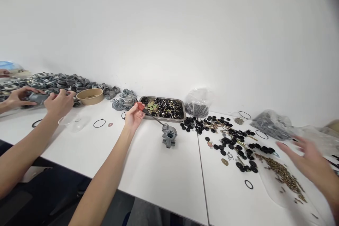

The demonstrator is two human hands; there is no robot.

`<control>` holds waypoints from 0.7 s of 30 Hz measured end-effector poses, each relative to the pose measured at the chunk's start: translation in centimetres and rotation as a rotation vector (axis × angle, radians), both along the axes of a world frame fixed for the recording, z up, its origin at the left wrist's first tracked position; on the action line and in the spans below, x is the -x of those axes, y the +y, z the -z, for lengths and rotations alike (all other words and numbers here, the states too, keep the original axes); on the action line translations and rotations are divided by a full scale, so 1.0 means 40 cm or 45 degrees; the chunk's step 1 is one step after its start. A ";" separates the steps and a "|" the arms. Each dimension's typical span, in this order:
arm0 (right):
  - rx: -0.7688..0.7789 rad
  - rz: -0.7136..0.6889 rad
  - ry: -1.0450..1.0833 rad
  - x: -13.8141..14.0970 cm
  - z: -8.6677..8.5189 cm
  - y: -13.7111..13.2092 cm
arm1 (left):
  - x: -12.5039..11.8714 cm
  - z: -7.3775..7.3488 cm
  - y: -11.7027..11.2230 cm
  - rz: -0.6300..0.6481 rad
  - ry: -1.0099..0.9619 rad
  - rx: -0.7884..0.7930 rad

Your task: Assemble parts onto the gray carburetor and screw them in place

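My left hand (pixel 134 117) is closed around the red handle of a screwdriver (pixel 140 106). Its dark shaft slants down to the right, and the tip ends at the top of a grey metal carburetor (pixel 169 137) standing on the white table. Whether the tip touches is too small to tell. Over on the right, my right hand (pixel 307 153) is somewhat blurred, its thumb and fingers apart with nothing visible between them. It is above the table, near a pile of small brass screws (pixel 287 174) and a plastic bag of grey parts (pixel 270 125).
Behind the carburetor lies a metal tray (pixel 182 111) of mixed small parts. Black round caps (pixel 230 143) are scattered to the right, near a bag of dark pieces (pixel 197 107). At left are a cardboard bowl (pixel 90 99), heaped grey castings (pixel 66 81) and a co-worker's hands (pixel 59 102).
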State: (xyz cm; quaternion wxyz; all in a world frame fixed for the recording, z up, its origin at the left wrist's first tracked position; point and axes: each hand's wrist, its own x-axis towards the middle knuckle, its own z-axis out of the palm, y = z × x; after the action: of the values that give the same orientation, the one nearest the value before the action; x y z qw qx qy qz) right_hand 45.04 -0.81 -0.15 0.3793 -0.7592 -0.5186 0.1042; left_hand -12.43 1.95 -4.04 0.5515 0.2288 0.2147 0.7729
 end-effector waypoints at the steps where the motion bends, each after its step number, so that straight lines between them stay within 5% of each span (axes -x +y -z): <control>1: 0.130 -0.170 0.083 0.082 -0.021 -0.008 | -0.002 0.000 0.000 -0.001 -0.002 0.011; 5: 0.311 -0.864 0.186 0.417 -0.035 -0.037 | -0.009 0.000 0.000 -0.014 -0.007 0.058; 10: 0.226 -1.300 0.057 0.691 0.036 -0.039 | -0.007 0.002 0.005 -0.064 0.007 0.083; 15: 0.192 -1.424 -0.038 0.772 0.098 -0.018 | -0.006 0.012 0.014 -0.054 0.090 0.063; 21: 0.089 -1.359 0.001 0.761 0.120 -0.022 | -0.051 0.027 0.014 0.087 0.362 -0.003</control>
State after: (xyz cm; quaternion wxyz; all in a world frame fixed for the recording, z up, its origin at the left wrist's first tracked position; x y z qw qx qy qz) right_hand 14.60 -1.69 -4.94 0.2483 -0.4020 -0.8286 0.3003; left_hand -10.37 2.51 -5.11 0.5412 0.3440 0.2819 0.7137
